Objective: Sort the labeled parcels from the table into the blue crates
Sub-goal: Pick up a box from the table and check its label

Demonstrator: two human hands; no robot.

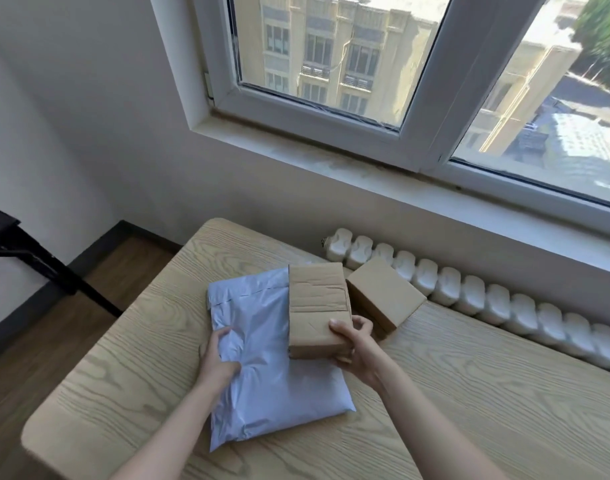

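Note:
A white plastic mailer bag [272,368] lies flat on the light wooden table [469,393]. My left hand [217,358] grips the bag's left edge, thumb on top. My right hand [355,348] grips the near right corner of a brown cardboard box [317,306], which sits over the bag's far right part. A second cardboard box [383,296] stands just right of it, near the table's far edge. No labels show on the visible faces. No blue crates are in view.
A white radiator [487,296] runs along the wall behind the table, under a wide window sill [365,174]. A black stand [37,261] leans at the left over the dark wooden floor [37,358].

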